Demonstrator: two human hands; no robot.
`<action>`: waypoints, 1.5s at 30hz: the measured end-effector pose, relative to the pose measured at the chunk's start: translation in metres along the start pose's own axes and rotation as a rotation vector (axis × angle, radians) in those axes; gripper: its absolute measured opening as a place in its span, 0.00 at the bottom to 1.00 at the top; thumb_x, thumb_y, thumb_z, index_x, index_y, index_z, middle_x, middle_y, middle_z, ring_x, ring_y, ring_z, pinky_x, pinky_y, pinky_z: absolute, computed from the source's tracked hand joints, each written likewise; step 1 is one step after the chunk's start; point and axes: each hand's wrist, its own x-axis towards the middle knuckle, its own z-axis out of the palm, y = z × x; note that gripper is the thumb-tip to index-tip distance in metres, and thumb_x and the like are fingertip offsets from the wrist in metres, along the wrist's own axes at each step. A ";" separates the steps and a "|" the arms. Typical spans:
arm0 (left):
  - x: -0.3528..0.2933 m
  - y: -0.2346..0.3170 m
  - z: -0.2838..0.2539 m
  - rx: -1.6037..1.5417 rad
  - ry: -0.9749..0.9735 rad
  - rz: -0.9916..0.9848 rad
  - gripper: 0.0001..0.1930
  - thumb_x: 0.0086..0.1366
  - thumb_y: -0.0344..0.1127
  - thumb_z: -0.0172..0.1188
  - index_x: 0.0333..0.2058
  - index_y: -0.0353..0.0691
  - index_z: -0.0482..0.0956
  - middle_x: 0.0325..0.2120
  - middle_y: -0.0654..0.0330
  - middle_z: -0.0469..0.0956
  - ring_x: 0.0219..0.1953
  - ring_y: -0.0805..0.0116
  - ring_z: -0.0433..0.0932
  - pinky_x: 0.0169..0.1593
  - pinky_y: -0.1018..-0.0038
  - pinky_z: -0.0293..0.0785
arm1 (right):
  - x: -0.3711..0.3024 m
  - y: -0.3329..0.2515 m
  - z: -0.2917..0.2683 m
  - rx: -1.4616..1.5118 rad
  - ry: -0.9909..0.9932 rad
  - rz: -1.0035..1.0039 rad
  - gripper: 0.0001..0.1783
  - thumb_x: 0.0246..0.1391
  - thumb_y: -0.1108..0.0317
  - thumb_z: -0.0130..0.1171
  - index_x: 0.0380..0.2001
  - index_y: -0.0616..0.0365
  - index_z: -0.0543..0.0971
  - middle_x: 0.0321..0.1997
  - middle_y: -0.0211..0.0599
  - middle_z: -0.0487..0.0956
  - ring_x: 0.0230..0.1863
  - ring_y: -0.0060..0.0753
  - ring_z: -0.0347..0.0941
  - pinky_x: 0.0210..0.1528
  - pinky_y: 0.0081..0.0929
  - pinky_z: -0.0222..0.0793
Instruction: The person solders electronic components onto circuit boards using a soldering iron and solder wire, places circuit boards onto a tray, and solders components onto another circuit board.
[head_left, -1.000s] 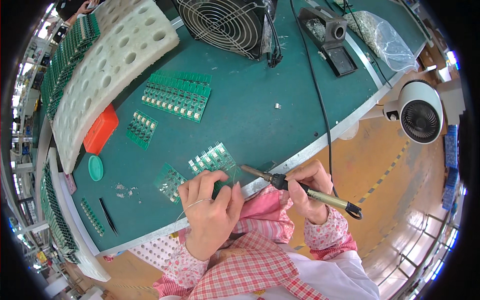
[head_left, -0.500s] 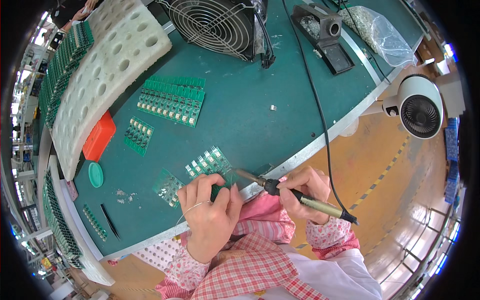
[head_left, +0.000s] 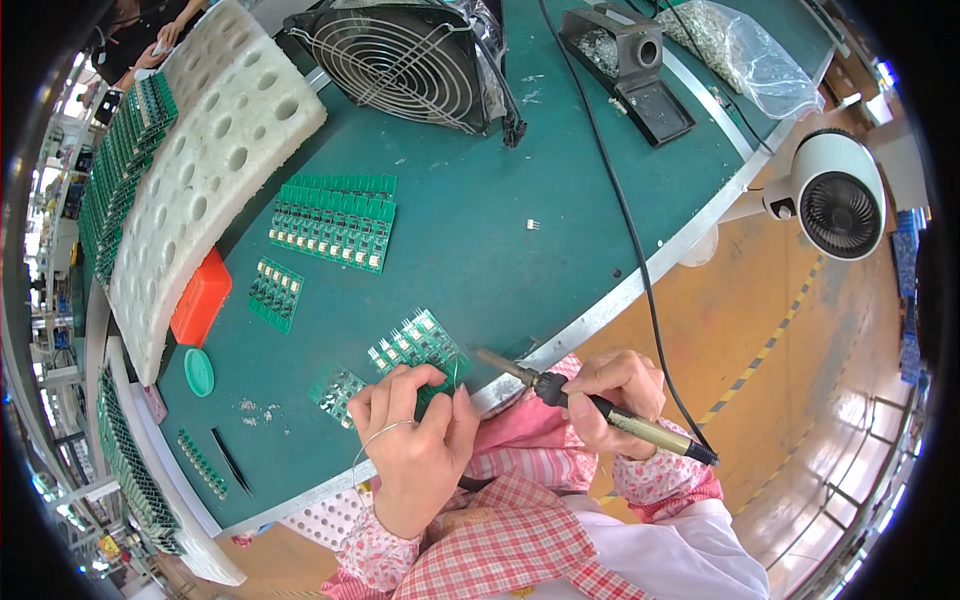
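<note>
Standing in rows at far left: green boards [head_left: 128,180], with a white foam slab [head_left: 215,150] leaning beside them. Red box [head_left: 202,298] is sitting against the foam's lower edge, round green lid [head_left: 199,372] lying just below it. Board strip [head_left: 202,465] and black tweezers [head_left: 231,460] are lying side by side near the front edge of the green surface [head_left: 480,190]; pale scraps [head_left: 258,411] are lying above them. Small panel [head_left: 275,294] is lying below a larger board group [head_left: 335,222].

Black fan [head_left: 390,65] is standing at the top, grille showing. Second small panel [head_left: 338,393] is lying just left of the pinned panel [head_left: 415,342], which is lying flat near the front edge, white connectors along its top. Left hand [head_left: 410,440] is curling at its lower edge, thin wire [head_left: 358,465] looping over the fingers; can't tell if thumb and index are pinching it.

Loose connector [head_left: 533,225] is lying alone. Right hand [head_left: 610,400] is clamping the soldering iron [head_left: 648,431], tip pointing left, just beside the pinned panel. Iron stand [head_left: 640,80], clear bag [head_left: 745,60] and white blower [head_left: 838,195] are sitting farther right.
</note>
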 end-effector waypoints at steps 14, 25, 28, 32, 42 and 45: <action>-0.004 -0.023 0.001 -0.160 0.060 0.058 0.07 0.48 0.26 0.68 0.19 0.36 0.76 0.41 0.58 0.77 0.45 0.57 0.77 0.50 0.58 0.63 | 0.005 -0.021 0.007 -0.103 -0.154 -0.179 0.10 0.46 0.81 0.62 0.30 0.59 0.72 0.13 0.31 0.73 0.11 0.28 0.70 0.16 0.24 0.64; -0.006 -0.032 0.007 -0.228 0.111 0.058 0.10 0.49 0.28 0.69 0.18 0.40 0.75 0.40 0.62 0.77 0.43 0.59 0.75 0.50 0.58 0.62 | 0.007 -0.041 0.025 -0.300 -0.241 -0.255 0.17 0.35 0.85 0.65 0.30 0.58 0.75 0.14 0.28 0.71 0.11 0.29 0.69 0.15 0.23 0.61; -0.004 -0.033 0.008 -0.243 0.119 0.062 0.10 0.50 0.28 0.69 0.18 0.40 0.74 0.40 0.63 0.76 0.42 0.60 0.74 0.50 0.58 0.62 | 0.010 -0.048 0.031 -0.372 -0.268 -0.303 0.16 0.34 0.84 0.66 0.29 0.59 0.75 0.13 0.27 0.70 0.11 0.28 0.68 0.14 0.23 0.60; -0.003 -0.036 0.008 -0.248 0.119 0.065 0.11 0.50 0.30 0.70 0.19 0.41 0.74 0.40 0.63 0.76 0.41 0.61 0.74 0.50 0.59 0.62 | 0.012 -0.056 0.039 -0.471 -0.307 -0.377 0.14 0.34 0.81 0.67 0.28 0.59 0.76 0.13 0.27 0.69 0.11 0.26 0.67 0.13 0.22 0.60; -0.009 -0.054 -0.003 -0.302 0.045 0.003 0.15 0.50 0.30 0.73 0.30 0.43 0.73 0.49 0.57 0.75 0.51 0.52 0.74 0.50 0.57 0.64 | 0.003 -0.069 0.047 -0.649 -0.394 -0.409 0.11 0.38 0.75 0.68 0.28 0.59 0.77 0.14 0.25 0.68 0.12 0.23 0.66 0.14 0.21 0.61; -0.009 -0.050 0.005 -0.288 0.075 -0.002 0.15 0.51 0.30 0.73 0.31 0.42 0.73 0.50 0.57 0.74 0.52 0.51 0.73 0.50 0.56 0.64 | 0.003 -0.068 0.047 -0.650 -0.392 -0.404 0.11 0.38 0.75 0.68 0.27 0.58 0.77 0.15 0.25 0.68 0.12 0.23 0.66 0.14 0.21 0.61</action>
